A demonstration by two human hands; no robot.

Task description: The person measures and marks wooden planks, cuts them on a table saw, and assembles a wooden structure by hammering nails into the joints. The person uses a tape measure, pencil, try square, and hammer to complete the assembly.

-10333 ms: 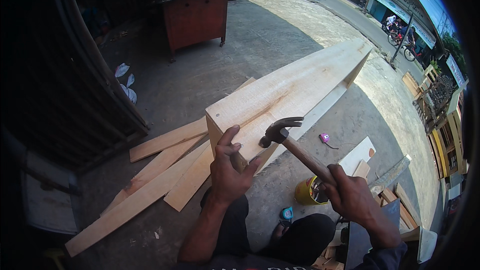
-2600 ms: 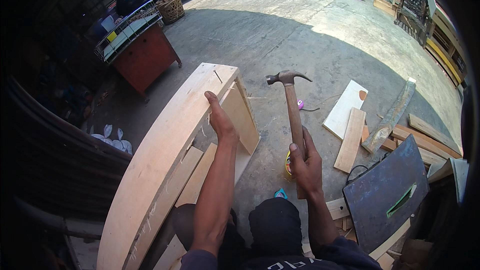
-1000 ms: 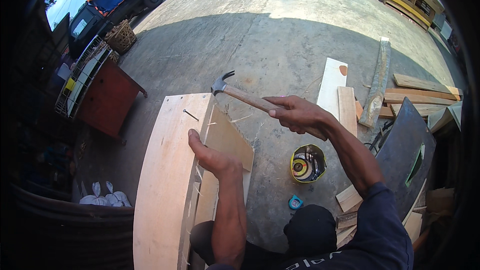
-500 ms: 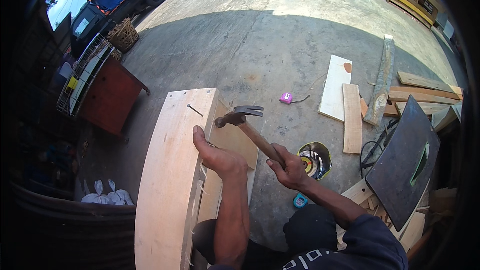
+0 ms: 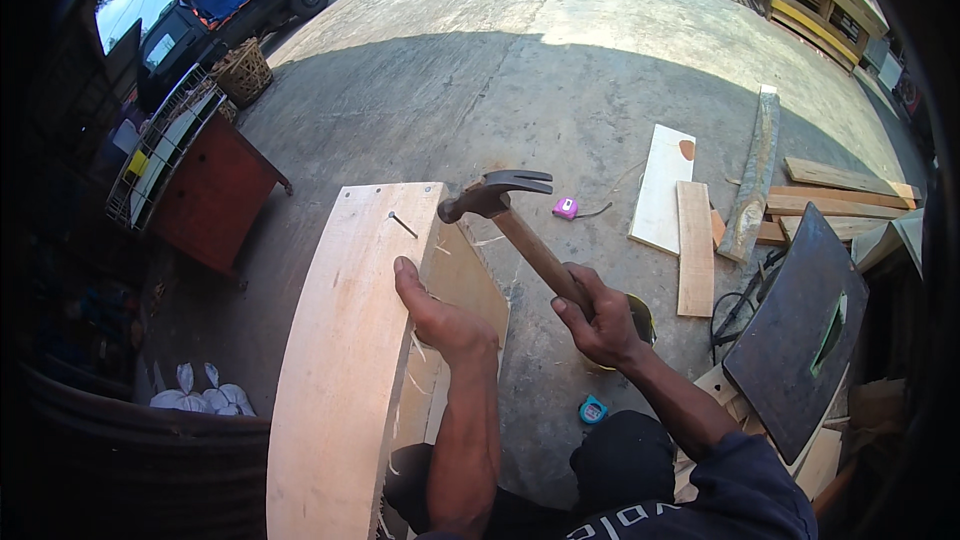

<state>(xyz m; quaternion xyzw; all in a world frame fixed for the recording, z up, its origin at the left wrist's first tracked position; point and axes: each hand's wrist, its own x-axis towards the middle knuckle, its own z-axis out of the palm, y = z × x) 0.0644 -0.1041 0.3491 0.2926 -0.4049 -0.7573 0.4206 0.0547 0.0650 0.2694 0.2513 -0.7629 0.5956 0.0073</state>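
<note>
My right hand (image 5: 603, 320) grips the wooden handle of a claw hammer (image 5: 530, 245). Its dark head is raised just right of the far end of a pale wooden board (image 5: 335, 360). A nail (image 5: 403, 225) stands tilted, partly driven into the board's face, with several nail heads along the far edge. My left hand (image 5: 445, 318) holds the board by its right edge, thumb on the face below the nail and fingers hidden behind. Another panel (image 5: 470, 285) joins the board on its right side, so the two form a corner.
On the concrete lie a pink tape measure (image 5: 565, 208), a teal tape measure (image 5: 592, 410) and loose planks (image 5: 695, 250). A dark flat panel with a slot (image 5: 795, 330) leans at right over wood scraps. At left stand a red cabinet (image 5: 215, 190) and white sacks (image 5: 205, 395).
The hammer and my right hand have risen and moved slightly right, away from the board's edge. My left hand keeps its hold; the view has shifted a little.
</note>
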